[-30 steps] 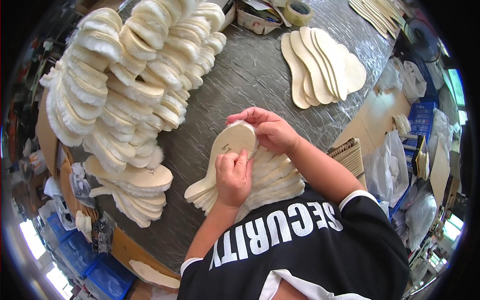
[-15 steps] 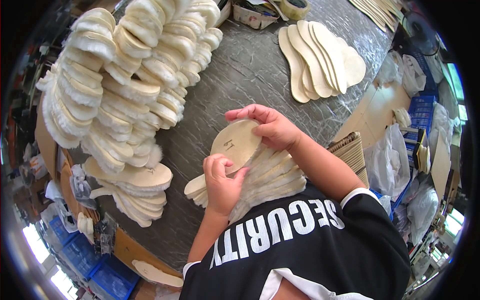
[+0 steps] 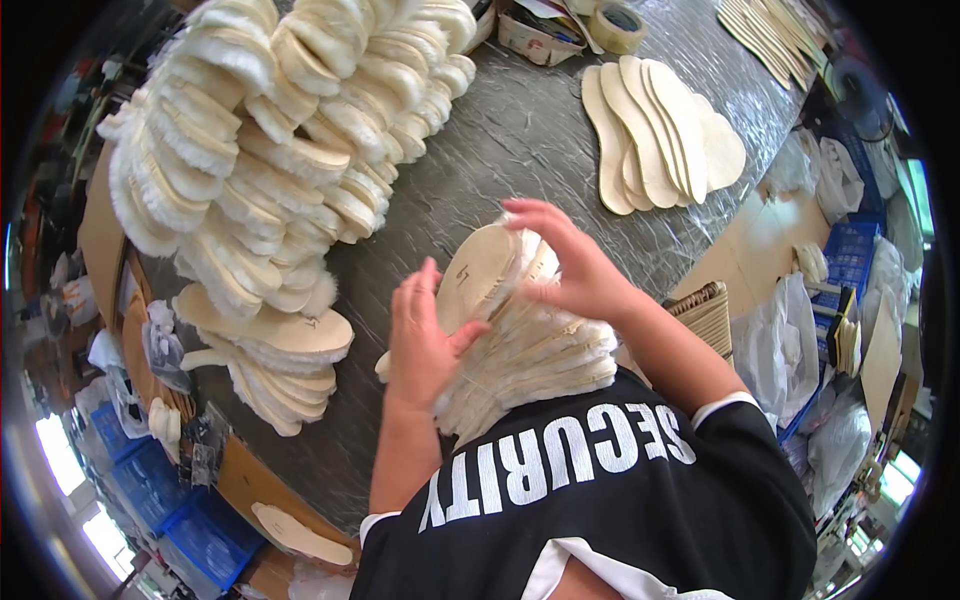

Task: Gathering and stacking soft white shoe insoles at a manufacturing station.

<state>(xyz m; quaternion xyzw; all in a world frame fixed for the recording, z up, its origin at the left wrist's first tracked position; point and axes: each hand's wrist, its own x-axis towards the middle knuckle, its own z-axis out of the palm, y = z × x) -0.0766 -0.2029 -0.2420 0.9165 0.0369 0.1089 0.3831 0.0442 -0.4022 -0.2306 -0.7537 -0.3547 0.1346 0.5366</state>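
Note:
A cream sole-shaped insole (image 3: 474, 283) with white fleece on its underside and a dark mark on its face is tilted between my hands. My left hand (image 3: 425, 325) holds its lower left side, thumb over the near edge and fingers straight along the outer side. At the far end, my right hand (image 3: 575, 265) has thumb and fingers spread wide, fingertips at the insole's rim; it is slightly blurred. Under and beside it, a stack of fleece insoles (image 3: 545, 365) leans against my shirt. My hands partly hide where insole and stack meet.
Many fleece insoles (image 3: 290, 155) stand in long rows at the left, with a smaller pile (image 3: 275, 360) nearer. Flat cream insoles (image 3: 650, 130) lie fanned at the far right. A tape roll (image 3: 617, 27) and a box (image 3: 540, 38) sit at the back of the dark table (image 3: 480, 130).
The insole has tipped up and turned toward the stack. My right hand has opened from its pinch on the rim; my left hand has straightened its fingers along the side.

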